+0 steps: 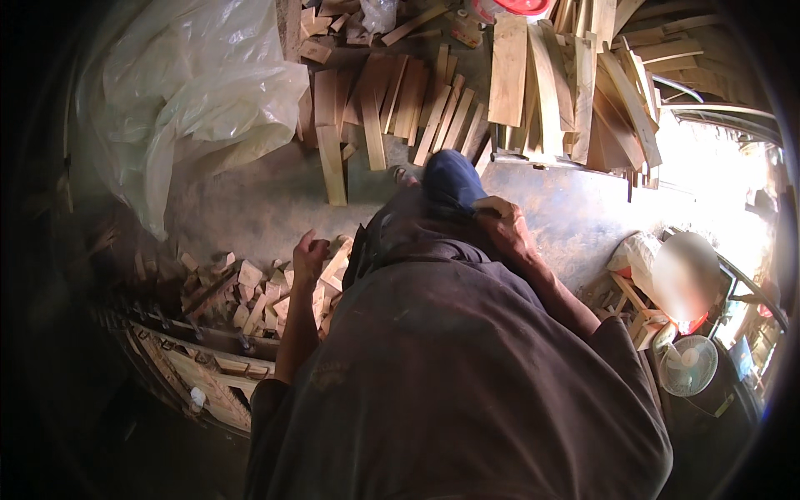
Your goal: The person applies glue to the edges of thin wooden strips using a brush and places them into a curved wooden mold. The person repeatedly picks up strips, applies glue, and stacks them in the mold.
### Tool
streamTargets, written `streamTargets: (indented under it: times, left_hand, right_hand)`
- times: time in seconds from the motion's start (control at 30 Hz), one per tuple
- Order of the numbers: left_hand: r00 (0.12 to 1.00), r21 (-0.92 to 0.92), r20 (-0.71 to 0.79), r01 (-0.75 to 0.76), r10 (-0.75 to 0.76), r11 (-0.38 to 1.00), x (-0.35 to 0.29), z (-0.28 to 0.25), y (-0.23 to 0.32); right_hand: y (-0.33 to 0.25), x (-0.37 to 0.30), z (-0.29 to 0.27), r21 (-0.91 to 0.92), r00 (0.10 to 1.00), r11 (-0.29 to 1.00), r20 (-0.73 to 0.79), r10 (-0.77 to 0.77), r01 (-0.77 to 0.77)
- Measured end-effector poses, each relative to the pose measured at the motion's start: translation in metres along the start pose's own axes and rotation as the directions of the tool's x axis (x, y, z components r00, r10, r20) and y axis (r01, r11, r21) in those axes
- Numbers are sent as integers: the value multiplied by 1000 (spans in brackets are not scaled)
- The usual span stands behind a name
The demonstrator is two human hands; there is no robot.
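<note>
My left hand (pixel 310 256) hangs in the air beside my left hip, above a heap of wood offcuts (pixel 254 287). Its fingers are loosely bent and a little apart, with nothing seen in them. My right hand (pixel 505 227) is against my right thigh, beside the blue trouser leg (pixel 451 179). There the fingers are curled inward, and whatever they may hold is hidden. My dark shirt (pixel 467 358) fills the lower middle of the view. One foot (pixel 404 176) shows on the floor ahead.
Planks (pixel 508 75) lean in rows along the far side, with shorter boards (pixel 329 162) left of them. Translucent plastic sheeting (pixel 200 92) hangs at the far left. A fan (pixel 688 365) stands at the right. A wooden frame (pixel 208 375) lies at the lower left.
</note>
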State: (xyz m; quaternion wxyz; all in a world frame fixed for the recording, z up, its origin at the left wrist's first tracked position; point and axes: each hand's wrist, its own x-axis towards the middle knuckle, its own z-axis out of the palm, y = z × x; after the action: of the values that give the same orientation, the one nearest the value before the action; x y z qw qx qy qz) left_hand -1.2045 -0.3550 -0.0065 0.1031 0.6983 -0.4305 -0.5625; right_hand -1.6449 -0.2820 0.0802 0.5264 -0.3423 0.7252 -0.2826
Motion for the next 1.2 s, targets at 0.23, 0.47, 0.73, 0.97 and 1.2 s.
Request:
streamTargets:
  times: [0.23, 0.47, 0.73, 0.97, 1.2]
  left_hand:
    - [991, 378, 77, 76, -114, 923, -31, 51, -79]
    - [989, 762, 147, -127, 21, 635, -2, 54, -228]
    - [960, 215, 274, -6, -54, 977, -75, 258, 28]
    - [878, 418, 472, -304, 81, 856, -76, 393, 125]
    - [883, 493, 469, -240, -22, 836, -65, 466, 143]
  right_hand:
    - [34, -42, -40, 59, 999, 998, 21, -33, 32]
    - [154, -113, -98, 337, 975, 940, -223, 25, 53]
    - [264, -210, -192, 576, 852, 811, -370, 370, -101]
    - [305, -262, -234, 708, 727, 700, -525, 442, 86]
    - [330, -242, -265, 813, 668, 574, -480, 568, 96]
